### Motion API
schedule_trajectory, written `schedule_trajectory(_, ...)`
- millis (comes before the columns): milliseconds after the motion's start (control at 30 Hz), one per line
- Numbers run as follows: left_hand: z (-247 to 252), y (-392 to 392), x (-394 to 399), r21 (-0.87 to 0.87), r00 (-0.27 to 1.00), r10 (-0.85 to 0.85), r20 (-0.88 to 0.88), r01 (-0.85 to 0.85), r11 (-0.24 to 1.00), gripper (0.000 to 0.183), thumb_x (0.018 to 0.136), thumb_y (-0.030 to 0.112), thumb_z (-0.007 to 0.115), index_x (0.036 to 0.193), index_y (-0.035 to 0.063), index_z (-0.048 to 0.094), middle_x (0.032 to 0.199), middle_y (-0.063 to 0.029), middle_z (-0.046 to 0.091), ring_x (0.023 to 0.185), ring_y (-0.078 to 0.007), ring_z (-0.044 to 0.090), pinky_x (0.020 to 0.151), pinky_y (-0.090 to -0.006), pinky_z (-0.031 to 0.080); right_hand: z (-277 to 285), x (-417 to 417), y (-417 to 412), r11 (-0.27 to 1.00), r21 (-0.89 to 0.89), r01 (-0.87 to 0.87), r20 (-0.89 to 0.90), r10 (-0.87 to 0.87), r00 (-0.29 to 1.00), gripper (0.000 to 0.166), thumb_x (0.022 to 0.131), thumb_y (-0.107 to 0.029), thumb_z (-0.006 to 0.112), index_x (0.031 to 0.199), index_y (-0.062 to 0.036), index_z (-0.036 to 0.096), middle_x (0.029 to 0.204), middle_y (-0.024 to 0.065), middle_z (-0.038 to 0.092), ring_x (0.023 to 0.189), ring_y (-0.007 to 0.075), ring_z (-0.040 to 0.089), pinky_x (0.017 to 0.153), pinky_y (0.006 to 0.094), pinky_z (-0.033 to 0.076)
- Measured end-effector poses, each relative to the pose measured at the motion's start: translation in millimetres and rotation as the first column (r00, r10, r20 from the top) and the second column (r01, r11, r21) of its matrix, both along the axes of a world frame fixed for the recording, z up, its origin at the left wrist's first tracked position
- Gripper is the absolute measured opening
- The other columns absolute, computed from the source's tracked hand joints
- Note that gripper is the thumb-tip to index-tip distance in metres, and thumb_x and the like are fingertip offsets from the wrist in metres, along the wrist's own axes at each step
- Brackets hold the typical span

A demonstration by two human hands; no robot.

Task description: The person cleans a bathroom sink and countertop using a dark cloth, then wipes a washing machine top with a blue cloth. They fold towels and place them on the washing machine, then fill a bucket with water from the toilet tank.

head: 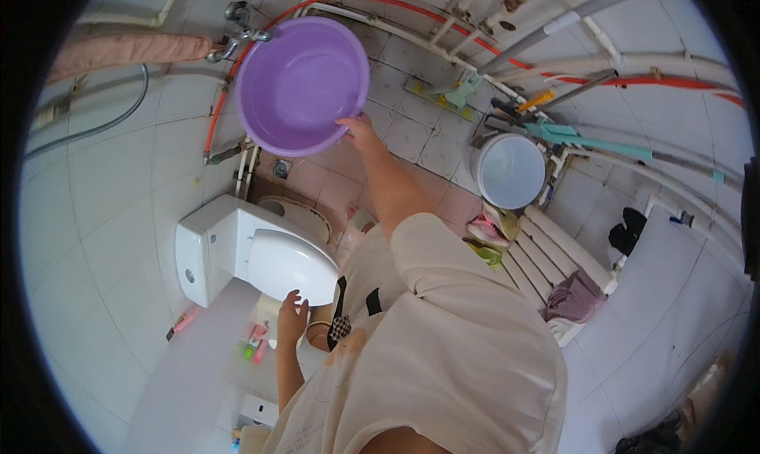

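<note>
My right hand (358, 130) grips the lower right rim of a purple plastic basin (303, 86), with the thumb over the edge and the other fingers mostly hidden behind it. The basin is beside a metal wall faucet (237, 41), whose spout meets or overlaps its upper left rim. No water is seen running. My left hand (293, 314) hangs with slightly curled fingers apart, holding nothing, near the closed white lid (291, 267) of a toilet.
A white bucket (512, 172) stands at the right, near mops and brushes leaning on the wall. Cloths (490, 231) lie by a white radiator (537, 255). A floor drain (281, 168) is below the basin. A red hose (380, 0) runs along the wall.
</note>
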State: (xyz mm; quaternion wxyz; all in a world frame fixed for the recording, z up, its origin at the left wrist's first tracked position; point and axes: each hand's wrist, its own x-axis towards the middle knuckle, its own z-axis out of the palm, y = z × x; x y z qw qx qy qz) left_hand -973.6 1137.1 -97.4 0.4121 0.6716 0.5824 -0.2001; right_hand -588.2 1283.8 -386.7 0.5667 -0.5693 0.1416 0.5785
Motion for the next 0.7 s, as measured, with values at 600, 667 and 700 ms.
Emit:
schedule_trajectory(600, -21, 31, -12, 0.055, 0.948, -0.318, 0.027, 0.316, 0.947, 0.037, 0.087, 0.02, 0.061, 0.118, 0.0017, 0.054, 0.102, -0.0196, 0.064, 0.088, -0.032, 0.064, 0.076, -0.0411, 0.051, 55, 21, -362, 0.804, -0.211, 0.556, -0.118, -0.586, 0.802, 0.013, 0.069, -0.007, 0.059, 0.08, -0.0102, 0.055, 0.085, 0.0036, 0.053, 0.078, 0.0196, 0.051, 0.072, 0.0363, 0.048)
schedule_trajectory(667, -23, 32, -10, 0.063, 0.933, -0.361, 0.003, 0.36, 0.931, 0.038, 0.087, 0.021, 0.061, 0.119, 0.0016, 0.053, 0.102, -0.0194, 0.064, 0.088, -0.032, 0.064, 0.076, -0.0409, 0.051, 87, 13, -413, 0.693, -0.011, 0.721, -0.1, -0.718, 0.688, 0.017, 0.067, -0.004, 0.057, 0.083, -0.0093, 0.055, 0.085, 0.0046, 0.053, 0.08, 0.0206, 0.053, 0.077, 0.0355, 0.048)
schedule_trajectory(700, -26, 33, -8, 0.056, 0.922, -0.388, -0.004, 0.387, 0.92, 0.038, 0.087, 0.021, 0.061, 0.119, 0.0015, 0.053, 0.103, -0.0194, 0.064, 0.089, -0.032, 0.064, 0.076, -0.0409, 0.051, 77, 13, -445, 0.631, -0.002, 0.776, -0.111, -0.771, 0.626, 0.016, 0.066, -0.004, 0.058, 0.081, -0.009, 0.055, 0.081, 0.0037, 0.053, 0.078, 0.0203, 0.052, 0.074, 0.0346, 0.047)
